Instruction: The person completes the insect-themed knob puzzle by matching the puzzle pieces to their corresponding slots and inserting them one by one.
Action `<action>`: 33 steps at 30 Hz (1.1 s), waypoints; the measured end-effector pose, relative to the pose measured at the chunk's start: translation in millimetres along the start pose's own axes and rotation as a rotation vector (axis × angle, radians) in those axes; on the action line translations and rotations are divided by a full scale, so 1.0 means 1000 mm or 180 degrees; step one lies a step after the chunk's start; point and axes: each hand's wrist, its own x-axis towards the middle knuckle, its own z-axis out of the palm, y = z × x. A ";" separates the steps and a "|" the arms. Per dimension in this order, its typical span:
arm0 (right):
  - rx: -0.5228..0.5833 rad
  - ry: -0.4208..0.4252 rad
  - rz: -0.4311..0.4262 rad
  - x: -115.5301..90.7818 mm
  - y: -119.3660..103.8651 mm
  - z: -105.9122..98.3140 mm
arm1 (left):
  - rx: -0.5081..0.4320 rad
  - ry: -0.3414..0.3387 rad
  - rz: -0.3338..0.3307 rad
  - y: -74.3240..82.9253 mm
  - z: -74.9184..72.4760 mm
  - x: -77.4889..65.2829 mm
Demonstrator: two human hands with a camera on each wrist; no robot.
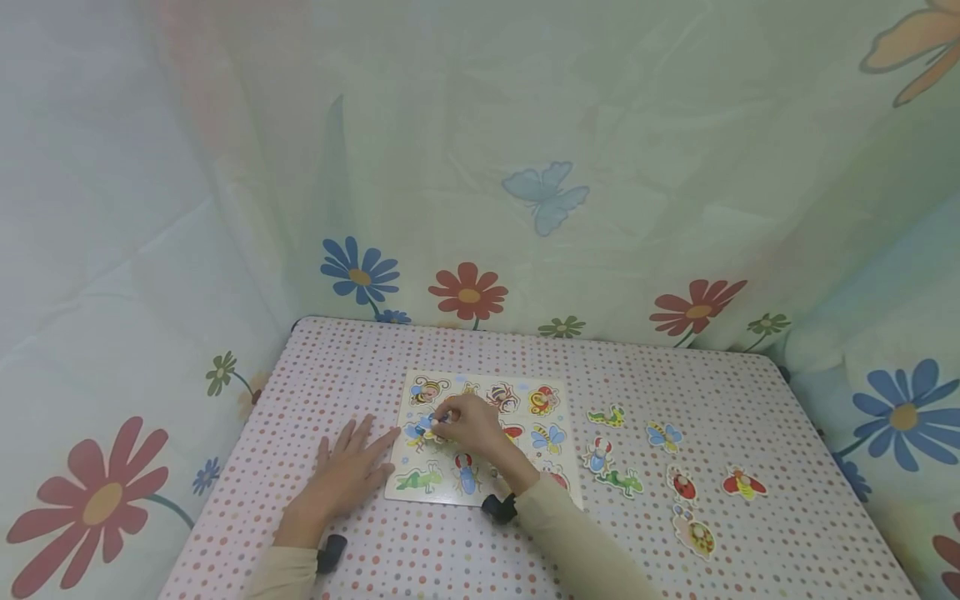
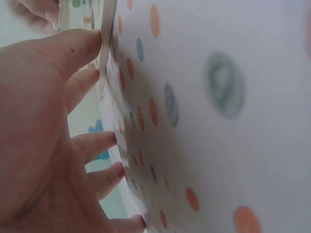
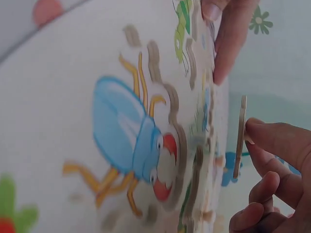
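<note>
A flat wooden puzzle board [image 1: 480, 492] with printed insects lies on the table. My right hand [image 1: 476, 429] is over its left half. Its thumb and fingertips pinch a thin wooden puzzle piece [image 3: 240, 141], seen edge-on in the right wrist view and raised off the board. The piece's picture is turned away there. My left hand [image 1: 341, 475] rests beside the board's left side with fingers spread; in the left wrist view its thumb [image 2: 80, 46] and index fingertip are right at the board's edge [image 2: 107, 43]. A blue beetle picture [image 3: 124, 131] with red pincers shows in its recess.
Right of the board lie several loose pieces: a caterpillar [image 1: 606, 416], a blue-winged insect [image 1: 664, 436], a beetle [image 1: 598, 455], a grasshopper [image 1: 621, 482], a ladybird [image 1: 682, 484], a red-winged insect [image 1: 744, 483] and a spotted yellow one [image 1: 694, 533]. Flowered curtains surround the dotted table [image 1: 525, 567].
</note>
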 end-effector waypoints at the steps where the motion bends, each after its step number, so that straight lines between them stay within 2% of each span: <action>1: -0.0024 -0.0022 0.0017 0.002 -0.001 0.003 | 0.0000 -0.0002 0.0003 0.000 0.000 0.000; 12: -0.0367 -0.0129 0.0253 0.012 -0.006 0.026 | -0.0029 0.0034 0.0062 -0.001 -0.001 0.000; 33: -0.0480 -0.0114 0.0417 0.012 -0.012 0.035 | -0.0004 0.0053 0.0079 0.000 -0.002 0.000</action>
